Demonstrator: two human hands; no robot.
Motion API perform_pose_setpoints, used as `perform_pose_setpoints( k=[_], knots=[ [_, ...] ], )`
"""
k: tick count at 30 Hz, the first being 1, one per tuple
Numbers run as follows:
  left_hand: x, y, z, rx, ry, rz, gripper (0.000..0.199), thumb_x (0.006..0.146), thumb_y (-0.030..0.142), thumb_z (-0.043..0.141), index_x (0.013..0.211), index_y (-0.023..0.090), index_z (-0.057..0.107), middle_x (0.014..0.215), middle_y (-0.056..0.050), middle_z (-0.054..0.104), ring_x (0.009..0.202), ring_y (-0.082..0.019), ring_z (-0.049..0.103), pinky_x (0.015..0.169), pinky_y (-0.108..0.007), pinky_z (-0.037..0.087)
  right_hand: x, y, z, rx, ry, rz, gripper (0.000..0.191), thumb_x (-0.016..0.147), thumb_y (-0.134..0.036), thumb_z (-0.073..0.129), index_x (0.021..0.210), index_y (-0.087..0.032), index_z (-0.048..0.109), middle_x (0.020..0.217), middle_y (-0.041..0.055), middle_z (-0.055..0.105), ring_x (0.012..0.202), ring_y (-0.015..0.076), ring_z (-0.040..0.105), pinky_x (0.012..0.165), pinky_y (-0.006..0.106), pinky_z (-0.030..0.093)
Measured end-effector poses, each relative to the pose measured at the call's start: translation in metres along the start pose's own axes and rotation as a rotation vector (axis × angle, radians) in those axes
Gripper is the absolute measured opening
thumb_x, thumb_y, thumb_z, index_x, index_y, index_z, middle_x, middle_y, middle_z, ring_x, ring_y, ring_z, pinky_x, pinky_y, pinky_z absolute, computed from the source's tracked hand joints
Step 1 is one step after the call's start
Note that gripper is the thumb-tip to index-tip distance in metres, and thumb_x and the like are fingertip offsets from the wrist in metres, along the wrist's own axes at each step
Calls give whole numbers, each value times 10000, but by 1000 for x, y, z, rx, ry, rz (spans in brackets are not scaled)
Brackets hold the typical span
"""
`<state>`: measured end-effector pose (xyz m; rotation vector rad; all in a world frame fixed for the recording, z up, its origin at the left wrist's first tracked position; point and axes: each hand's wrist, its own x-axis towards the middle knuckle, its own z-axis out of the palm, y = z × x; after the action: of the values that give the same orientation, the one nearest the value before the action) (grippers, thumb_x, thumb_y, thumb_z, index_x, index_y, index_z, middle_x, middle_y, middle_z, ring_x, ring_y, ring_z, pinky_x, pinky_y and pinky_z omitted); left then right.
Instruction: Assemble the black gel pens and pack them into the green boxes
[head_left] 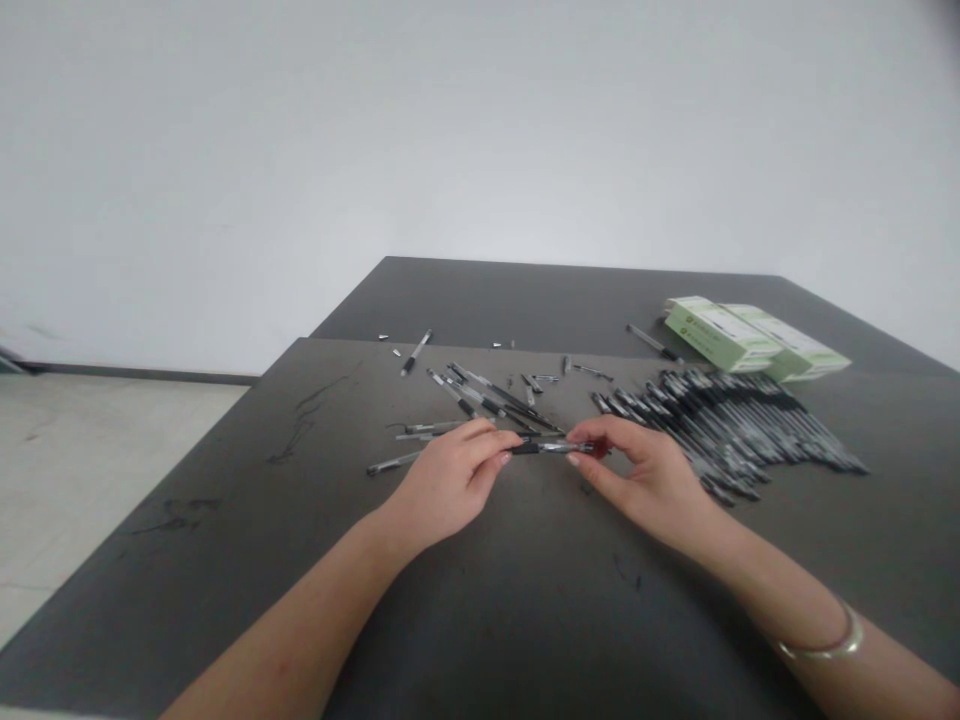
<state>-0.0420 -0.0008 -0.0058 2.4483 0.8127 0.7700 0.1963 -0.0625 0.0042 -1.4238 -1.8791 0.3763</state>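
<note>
Between my hands, a pen point(551, 448) with a clear body and black grip lies level above the dark table. My left hand point(457, 475) pinches its left part between thumb and fingers. At its right end, the thumb and forefinger of my right hand point(645, 475) close on the tip. Just beyond my hands lies a loose scatter of pens and pen parts point(487, 400). To the right of my right hand spreads a large heap of similar clear-and-black pens point(757, 420), laid roughly side by side.
Two green-and-white boxes point(739, 340) lie behind the heap, with a single pen point(652, 343) beside them. Small tips point(496, 345) and another pen point(417, 353) lie farther back. The dark table point(225, 580) carries black marks at left; a white wall point(480, 130) stands behind.
</note>
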Motion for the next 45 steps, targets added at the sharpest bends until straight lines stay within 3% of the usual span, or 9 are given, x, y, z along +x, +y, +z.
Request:
perform_pose_setpoints(
  k=[7, 24, 38, 45],
  knots=[
    [1, 1, -3, 8, 22, -15, 267, 944, 157, 456, 1126, 199, 648, 1030, -57, 659, 955, -169, 622, 870, -315, 495, 0, -1, -6, 16, 27, 19, 146, 837, -253, 613, 968, -219, 667, 872, 31, 704, 733, 163, 633, 715, 292, 521],
    [-1, 3, 2, -19, -35, 37, 280, 943, 144, 452, 1151, 178, 636, 1027, -67, 639, 937, -165, 605, 846, -297, 486, -1, -6, 3, 70, -89, 10, 156, 857, -260, 624, 988, -212, 692, 835, 18, 702, 732, 147, 639, 692, 252, 507],
    [-3, -1, 12, -105, -1, 24, 260, 915, 112, 487, 1091, 182, 666, 981, -52, 641, 910, -153, 607, 836, -271, 477, -7, -5, 13, 96, -45, 93, 131, 832, -272, 646, 916, -203, 719, 840, 30, 750, 745, 171, 684, 694, 262, 524],
    [-1, 5, 8, -129, -36, -5, 260, 934, 139, 472, 1119, 189, 647, 1021, -47, 653, 953, -147, 614, 865, -260, 468, -4, -9, 18, 299, -45, 178, 127, 817, -274, 646, 899, -188, 691, 792, 26, 710, 677, 143, 629, 638, 243, 510]
  ],
)
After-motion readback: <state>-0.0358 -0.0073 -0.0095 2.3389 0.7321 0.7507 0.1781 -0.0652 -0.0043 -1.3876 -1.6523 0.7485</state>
